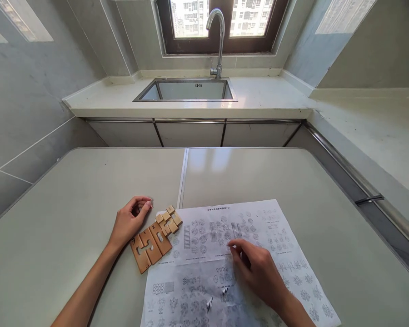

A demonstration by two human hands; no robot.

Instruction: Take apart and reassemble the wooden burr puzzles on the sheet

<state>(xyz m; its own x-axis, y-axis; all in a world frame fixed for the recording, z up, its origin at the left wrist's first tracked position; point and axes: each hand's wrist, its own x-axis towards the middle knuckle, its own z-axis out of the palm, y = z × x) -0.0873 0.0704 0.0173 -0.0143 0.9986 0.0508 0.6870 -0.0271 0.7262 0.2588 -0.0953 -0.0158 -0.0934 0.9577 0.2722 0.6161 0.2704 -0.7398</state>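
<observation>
My left hand [132, 221] rests on the table with its fingers loosely curled in and the thumb against them; I see nothing in it. Just right of it lie wooden puzzle pieces with slots cut in them: larger brown, numbered pieces [151, 247] side by side, and smaller, paler pieces [169, 220] at their upper end. They partly overlap the left edge of a printed paper sheet [204, 268] covered in small line diagrams. Over the sheet's middle, my right hand [255, 265] is curled, index fingertip at a diagram, and no object shows in it. The sheet has small tears lower down.
The pale table [98, 181] has a seam [183, 177] running down its middle. Beyond its far edge stands a counter [266, 93] with a sink [187, 99] and a tall faucet [219, 43]. A ledge [378, 131] runs along the right side.
</observation>
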